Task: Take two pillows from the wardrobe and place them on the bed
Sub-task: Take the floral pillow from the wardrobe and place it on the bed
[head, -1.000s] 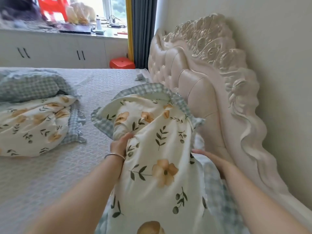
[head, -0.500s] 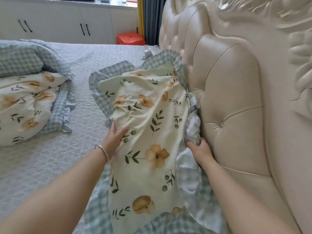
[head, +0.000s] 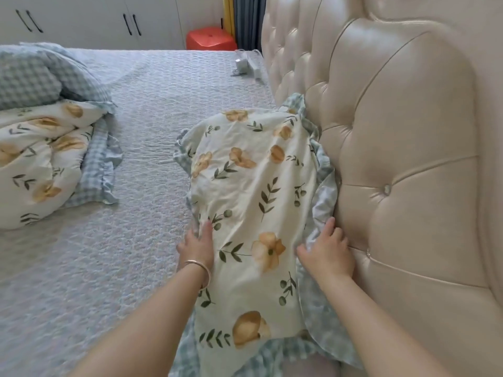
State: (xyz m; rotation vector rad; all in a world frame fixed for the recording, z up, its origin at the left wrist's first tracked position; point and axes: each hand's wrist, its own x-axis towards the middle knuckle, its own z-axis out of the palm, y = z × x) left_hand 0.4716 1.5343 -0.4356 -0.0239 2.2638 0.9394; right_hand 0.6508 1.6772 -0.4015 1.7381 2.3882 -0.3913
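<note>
A floral pillow (head: 253, 186) with a blue checked frill lies on the grey quilted bed (head: 114, 268), its right side against the padded headboard (head: 394, 159). My left hand (head: 197, 246), with a bracelet on the wrist, holds the pillow's left edge. My right hand (head: 325, 254) grips the frill on the pillow's right edge, close to the headboard. A second floral pillow (head: 46, 159) lies at the left of the bed, partly out of frame.
White cupboards (head: 95, 20) with black handles stand beyond the bed. A red stool (head: 209, 39) sits by the dark curtain (head: 247, 20). A small white charger with its cable (head: 242, 63) lies near the headboard at the far end of the bed.
The pillow has gone from propped up against the headboard to lying flat on the bed. Both hands slid down along its edges, and my view has tilted downward.
</note>
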